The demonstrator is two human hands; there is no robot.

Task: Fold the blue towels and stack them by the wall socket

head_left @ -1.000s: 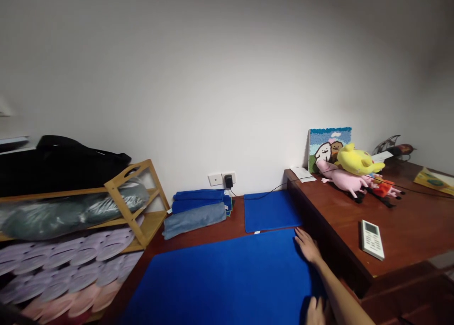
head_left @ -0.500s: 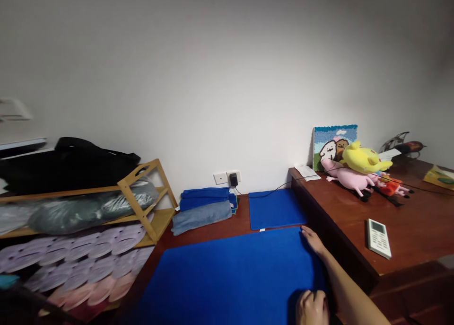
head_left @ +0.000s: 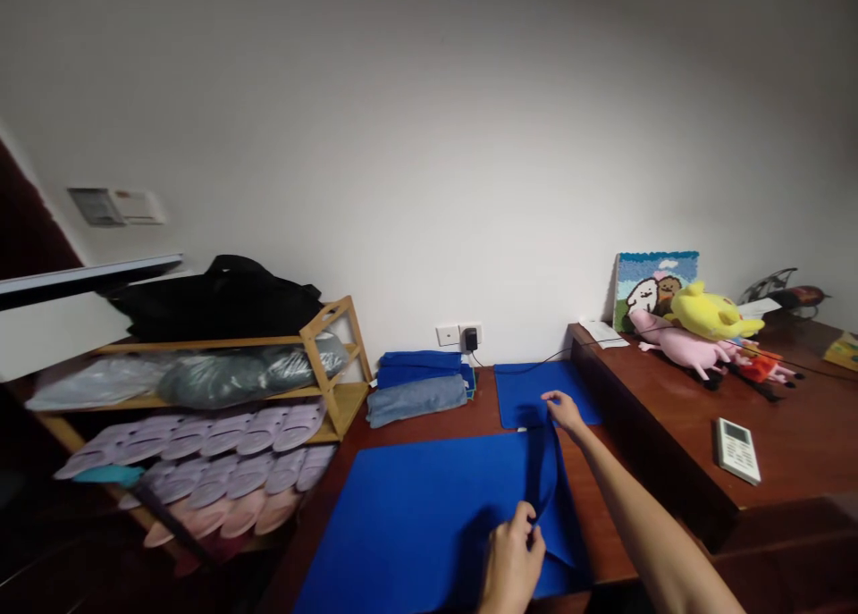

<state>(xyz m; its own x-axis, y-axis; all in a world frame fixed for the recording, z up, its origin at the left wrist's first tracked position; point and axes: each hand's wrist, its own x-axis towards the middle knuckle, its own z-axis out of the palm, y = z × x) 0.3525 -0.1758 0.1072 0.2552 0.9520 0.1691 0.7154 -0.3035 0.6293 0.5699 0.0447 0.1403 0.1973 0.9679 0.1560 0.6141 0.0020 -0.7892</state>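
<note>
Left of the blue felt mat (head_left: 402, 542) stands a bamboo shoe rack (head_left: 349, 407). On the mat, your left hand (head_left: 513, 565) pinches the near edge narrowly and your right hand (head_left: 567, 415) pinches the far corner, holding its right side up in a fold. Right of it, the remote control (head_left: 737, 450) shows no readable writing.

Left fingers (head_left: 529, 517) pinch the blue mat (head_left: 416, 534); right fingers (head_left: 553, 401) lift its far corner beside a smaller mat (head_left: 516, 391).
</note>
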